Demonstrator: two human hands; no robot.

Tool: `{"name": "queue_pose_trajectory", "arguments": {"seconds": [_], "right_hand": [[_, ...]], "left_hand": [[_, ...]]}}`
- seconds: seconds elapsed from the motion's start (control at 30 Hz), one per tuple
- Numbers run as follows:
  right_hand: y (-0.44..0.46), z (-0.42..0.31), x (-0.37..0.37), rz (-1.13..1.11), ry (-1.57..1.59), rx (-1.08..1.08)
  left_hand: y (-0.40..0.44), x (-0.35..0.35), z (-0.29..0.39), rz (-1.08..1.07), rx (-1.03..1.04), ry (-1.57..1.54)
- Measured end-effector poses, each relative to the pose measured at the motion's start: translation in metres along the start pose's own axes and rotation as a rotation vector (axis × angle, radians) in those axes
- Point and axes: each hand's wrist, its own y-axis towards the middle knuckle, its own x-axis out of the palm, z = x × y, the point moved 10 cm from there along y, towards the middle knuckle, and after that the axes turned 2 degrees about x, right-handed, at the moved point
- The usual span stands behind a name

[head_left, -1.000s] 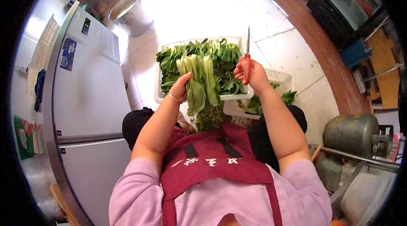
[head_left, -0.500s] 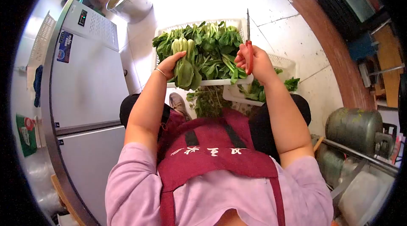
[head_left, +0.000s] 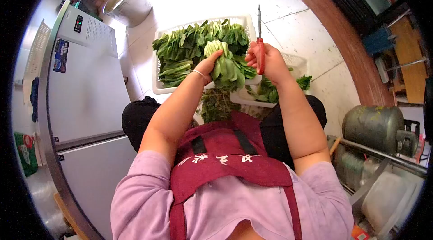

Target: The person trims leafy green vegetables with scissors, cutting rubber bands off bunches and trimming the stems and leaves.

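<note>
Bunch of greens [head_left: 225, 69] in hand at a white basket [head_left: 164, 90].
Stem ends pale and clustered, leaves broad and green; placed at the basket's near edge, toward the right corner. Left grip [head_left: 208, 67] grasping the bunch; right grip [head_left: 273, 63] clasping red-handled scissors [head_left: 260, 59].

Head-worn view, forward and steeply down
</note>
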Motion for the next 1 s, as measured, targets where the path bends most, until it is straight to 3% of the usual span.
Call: {"name": "queue_pose_trajectory", "arguments": {"seconds": [0.07,0.2,0.27,0.3,0.37,0.4,0.47,0.57,0.63,0.7,0.73,1.0], "right_hand": [[-0.002,0.002,0.001,-0.007,-0.027,0.005],[0.002,-0.005,0.000,-0.001,-0.032,-0.015],[0.001,-0.007,-0.003,0.004,-0.028,-0.023],[0.002,-0.007,-0.004,0.005,-0.017,-0.014],[0.002,-0.008,-0.005,0.007,-0.004,-0.006],[0.001,-0.010,-0.008,0.017,0.041,-0.014],[-0.001,-0.013,-0.011,0.026,0.086,-0.021],[-0.002,-0.023,-0.015,0.035,0.141,-0.072],[-0.001,-0.021,-0.019,0.087,0.135,-0.038],[0.000,-0.017,-0.017,0.082,0.116,-0.033],[-0.001,-0.015,-0.014,0.065,0.109,-0.039],[-0.003,-0.010,-0.014,0.052,0.031,-0.003]], "left_hand": [[0.006,-0.011,-0.005,0.156,0.004,0.101],[0.005,-0.009,-0.009,0.154,-0.025,0.223],[-0.006,-0.037,0.001,0.373,-0.042,0.445],[0.018,-0.064,-0.010,0.334,-0.086,0.357],[0.004,-0.057,0.008,0.236,-0.024,0.482],[-0.001,-0.055,0.014,0.236,-0.025,0.484],[-0.014,-0.046,0.046,0.268,0.190,0.688],[-0.005,-0.050,0.059,0.298,0.219,0.896],[0.022,-0.069,0.045,0.264,0.189,0.718],[0.028,-0.073,0.018,0.382,-0.018,0.432],[0.025,-0.071,0.020,0.453,-0.002,0.478],[0.040,-0.081,0.015,0.430,0.049,0.322]]}}
